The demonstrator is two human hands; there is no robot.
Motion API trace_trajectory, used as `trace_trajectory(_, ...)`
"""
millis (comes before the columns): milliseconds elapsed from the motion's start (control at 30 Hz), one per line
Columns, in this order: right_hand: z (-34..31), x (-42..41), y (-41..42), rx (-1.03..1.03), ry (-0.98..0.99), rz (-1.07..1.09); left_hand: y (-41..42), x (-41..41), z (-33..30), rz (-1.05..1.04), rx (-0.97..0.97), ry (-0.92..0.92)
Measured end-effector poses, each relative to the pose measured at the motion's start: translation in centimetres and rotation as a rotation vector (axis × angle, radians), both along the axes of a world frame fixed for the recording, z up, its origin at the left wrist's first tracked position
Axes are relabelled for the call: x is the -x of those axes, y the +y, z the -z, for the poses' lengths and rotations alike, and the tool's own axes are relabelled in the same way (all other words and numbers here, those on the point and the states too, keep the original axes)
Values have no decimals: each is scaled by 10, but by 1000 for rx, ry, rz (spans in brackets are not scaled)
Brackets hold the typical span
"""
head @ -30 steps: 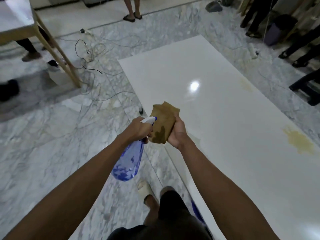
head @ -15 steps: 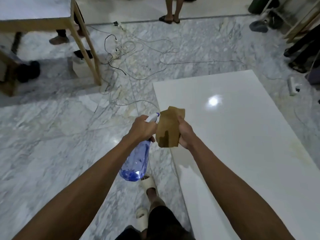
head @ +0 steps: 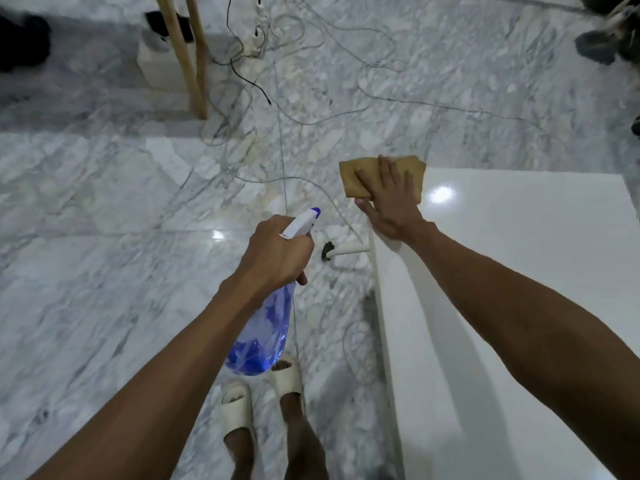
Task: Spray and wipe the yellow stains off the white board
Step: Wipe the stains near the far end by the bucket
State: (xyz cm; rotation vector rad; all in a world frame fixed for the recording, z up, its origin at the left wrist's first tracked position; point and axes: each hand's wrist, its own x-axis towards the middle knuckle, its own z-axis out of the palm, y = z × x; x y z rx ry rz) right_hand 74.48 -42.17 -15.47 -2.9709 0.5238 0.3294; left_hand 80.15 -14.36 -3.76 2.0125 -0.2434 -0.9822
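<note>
Your right hand (head: 389, 199) lies flat, fingers straight and spread, on the brown cloth (head: 360, 178), pressing it onto the near left corner of the white board (head: 519, 271); that flat palm spreads the pressure over the whole cloth, which suits wiping better than a pinch would. Part of the cloth overhangs the board's edge above the marble floor (head: 104, 237), likely because you are working right at the corner. Your left hand (head: 277, 254) curls round the neck of the spray bottle (head: 266, 327), whose white nozzle points up and away from the board while its blue-tinted body hangs down over the floor, off to the side where it cannot drip on the surface and is ready for another squirt. The board lies on the floor to your right, glossy and white, with a bright reflection just beside the cloth. No yellow stain shows on the part of it in view, so the corner under the cloth looks clean or nearly so; stains elsewhere cannot be judged from here. Cables (head: 277, 98) trail across the floor beyond the bottle.
</note>
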Motion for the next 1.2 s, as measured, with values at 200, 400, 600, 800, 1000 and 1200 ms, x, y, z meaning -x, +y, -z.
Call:
trace_trajectory(200, -24, -19, -3, -82, -180, 216, 5, -14, 27, 14, 28, 36)
trace_trajectory(400, 0, -64, -9, 67, -4, 423, 7, -12, 48, 59, 56, 7)
trace_trajectory(600, 5, -62, -8, 121, 24, 419, 20, 11, 66, 108, 64, 30)
trace_trajectory(800, 2, -47, 3, 118, 17, 389, 36, 40, 78, 172, 80, 14)
trace_trajectory(1000, 8, -10, 24, 169, -5, 346, 52, 70, 86, 196, 89, 12)
trace_trajectory(1200, 7, 42, 51, 181, -11, 336, 70, 103, 90, 145, 130, 71)
